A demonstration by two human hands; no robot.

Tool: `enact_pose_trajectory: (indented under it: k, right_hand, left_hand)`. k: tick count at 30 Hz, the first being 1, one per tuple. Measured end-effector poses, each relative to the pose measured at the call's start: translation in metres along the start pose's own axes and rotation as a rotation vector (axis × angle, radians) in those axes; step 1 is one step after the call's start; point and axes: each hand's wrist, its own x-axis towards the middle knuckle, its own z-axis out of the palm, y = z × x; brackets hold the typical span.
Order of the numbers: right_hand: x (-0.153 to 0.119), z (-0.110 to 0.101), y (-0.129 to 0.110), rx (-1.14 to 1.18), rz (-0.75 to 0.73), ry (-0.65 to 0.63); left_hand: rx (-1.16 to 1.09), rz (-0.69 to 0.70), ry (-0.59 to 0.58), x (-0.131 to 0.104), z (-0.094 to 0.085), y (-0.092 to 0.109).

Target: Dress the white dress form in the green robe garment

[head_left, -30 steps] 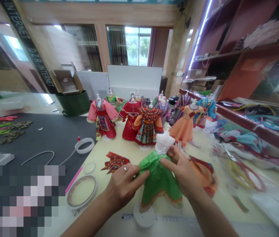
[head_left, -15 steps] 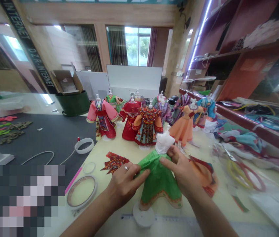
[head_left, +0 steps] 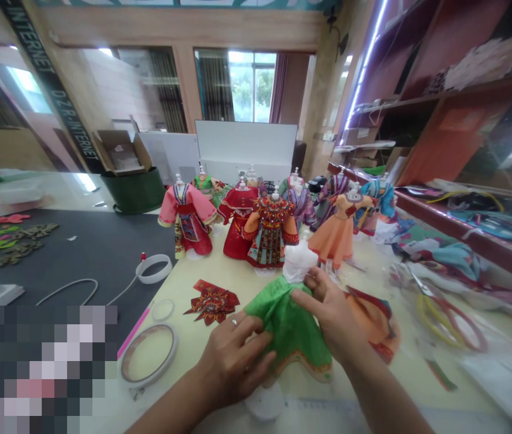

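**A single sure pinch on the green skirt (head_left: 298,328)**

The skirt hangs on a white dress form (head_left: 300,263) just below and right of the frame's middle. The right hand (head_left: 338,316) pinches the waist, thumb in front and fingers behind. The left hand (head_left: 234,355), at lower centre, has bent fingers against the skirt's left side; whether they grip cloth I cannot tell.

The waist looks like the weak point: should that thumb ease off, the cloth could slide down or its folds open out. A pull by the left hand to the lower left could drag the gathers askew or crease the thin-looking fabric.

The form appears to lean rightward above its round base (head_left: 265,402) at bottom centre, so an uneven tug might tip it. The figure in the patterned robe (head_left: 271,232) stands close behind and could be knocked. On the desk (head_left: 187,386), the red patterned cut-out (head_left: 213,304), left of the skirt, might be brushed aside by the left hand's knuckles.
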Motion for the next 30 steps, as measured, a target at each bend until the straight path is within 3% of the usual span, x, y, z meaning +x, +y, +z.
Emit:
enact_pose_trajectory:
  k: [3, 6, 9, 12, 15, 19, 23, 27, 30]
  right_hand:
    - [-0.003, 0.001, 0.0, 0.002, -0.012, -0.008]
    - [-0.006, 0.004, -0.001, 0.013, -0.023, -0.031]
    - [-0.011, 0.007, -0.002, -0.012, -0.042, -0.06]
    - [-0.015, 0.009, -0.003, -0.093, -0.1, -0.077]
    - [-0.017, 0.008, -0.003, -0.221, -0.193, -0.062]
    - [-0.018, 0.005, -0.003, -0.384, -0.265, -0.05]
    - [-0.024, 0.003, -0.007, -0.481, -0.338, 0.028]
    - [-0.038, 0.007, -0.01, -0.604, -0.625, 0.211]
    - [-0.045, 0.014, -0.006, -0.664, -0.704, 0.115]
  left_hand:
    - [-0.074, -0.093, 0.14, 0.006, -0.011, 0.002]
    - [-0.127, -0.303, 0.241, 0.021, -0.019, -0.001]
    - [-0.314, -0.557, 0.147, 0.043, -0.023, -0.007]
    - [-0.592, -0.7, -0.069, 0.06, -0.026, -0.011]
    - [-0.882, -0.766, -0.194, 0.07, -0.026, -0.012]
    - [-1.09, -0.903, -0.176, 0.075, -0.025, -0.01]
    - [-1.119, -0.946, -0.101, 0.076, -0.027, -0.008]
    - [-1.018, -0.928, 0.051, 0.08, -0.029, -0.006]
    - [-0.882, -0.905, 0.131, 0.083, -0.027, -0.002]
